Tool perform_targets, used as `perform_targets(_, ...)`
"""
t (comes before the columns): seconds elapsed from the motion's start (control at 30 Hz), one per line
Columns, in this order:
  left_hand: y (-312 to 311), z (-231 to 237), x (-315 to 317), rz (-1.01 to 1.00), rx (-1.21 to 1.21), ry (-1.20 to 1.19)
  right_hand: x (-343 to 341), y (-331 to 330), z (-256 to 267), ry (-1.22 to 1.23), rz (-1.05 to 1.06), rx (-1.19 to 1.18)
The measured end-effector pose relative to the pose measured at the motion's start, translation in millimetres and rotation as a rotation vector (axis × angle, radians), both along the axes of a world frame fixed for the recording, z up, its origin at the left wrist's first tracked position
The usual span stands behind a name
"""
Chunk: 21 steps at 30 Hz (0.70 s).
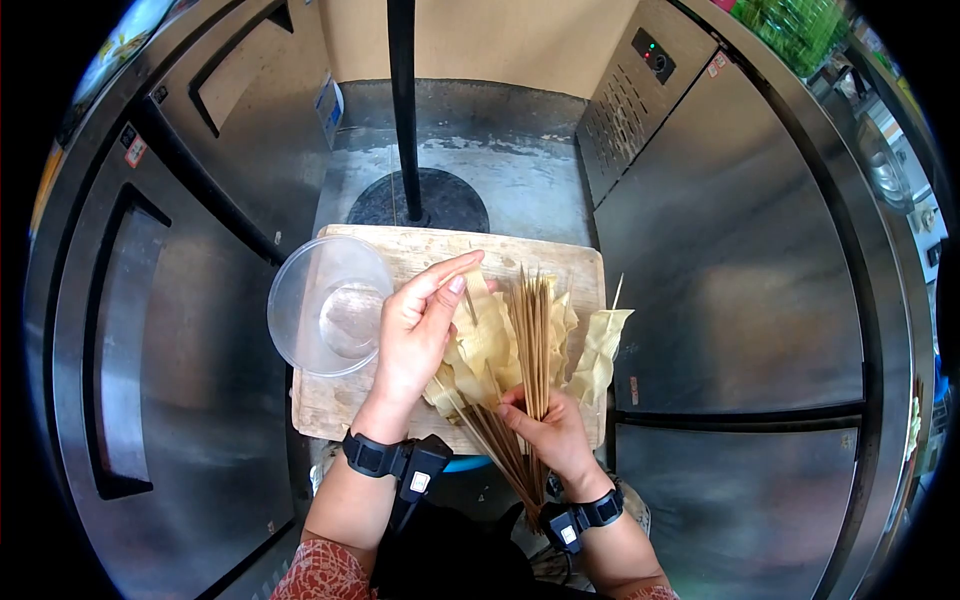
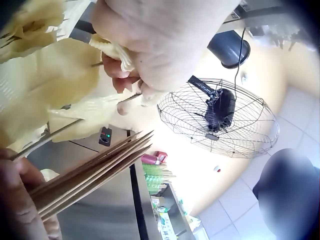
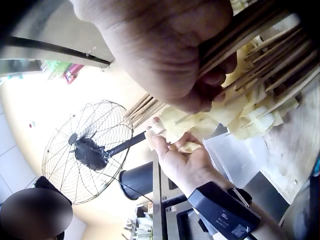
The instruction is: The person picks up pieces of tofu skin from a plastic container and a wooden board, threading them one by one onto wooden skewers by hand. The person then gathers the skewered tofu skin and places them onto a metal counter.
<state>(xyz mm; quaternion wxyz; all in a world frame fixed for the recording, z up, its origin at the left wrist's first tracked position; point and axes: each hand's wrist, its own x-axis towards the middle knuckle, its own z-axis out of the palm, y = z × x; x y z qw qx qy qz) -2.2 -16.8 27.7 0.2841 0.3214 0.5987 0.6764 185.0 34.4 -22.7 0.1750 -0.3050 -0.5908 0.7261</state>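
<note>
My left hand (image 1: 418,315) pinches a thin, pale yellow sheet (image 1: 466,335) that looks like tofu skin. A skewer pokes through folds of that sheet beside the fingers in the left wrist view. My right hand (image 1: 556,436) grips a bundle of bamboo skewers (image 1: 532,340), points upward, and also holds the single skewer (image 2: 52,137) that runs into the sheet. Under both hands lie more skewered yellow sheets (image 3: 250,115), their sticks (image 1: 500,450) fanned toward the body. One separate skewered sheet (image 1: 600,352) lies at the right edge of the wooden board (image 1: 330,405).
A clear round plastic tub (image 1: 300,310) stands on the board's left side. Steel cabinets rise at left (image 1: 215,330) and right (image 1: 735,270). Behind the board is a black pole on a round base (image 1: 450,200), part of a standing fan (image 2: 220,117).
</note>
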Motion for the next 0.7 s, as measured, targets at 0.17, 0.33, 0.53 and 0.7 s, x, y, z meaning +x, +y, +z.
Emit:
perform_targets(0.17,4.2,-12.8,2.3,-0.106,0.033,0.256,1.5,1.8,-3.7,-0.012,-0.023,0.011)
perform_targets(0.33,11.0,-15.1,21.9,-0.110,0.028,0.226,5.2,7.0,-5.0,0.001,-0.138,-0.024)
perform_targets(0.53,13.1,-32.0,35.0,-0.047,-0.088,0.112,5.5,8.5,1.3,0.024,-0.225,-0.023)
perform_targets(0.7,14.2,-29.0,41.2,-0.106,-0.083,-0.127,6.3,9.3,1.8,-0.013,-0.222,0.033)
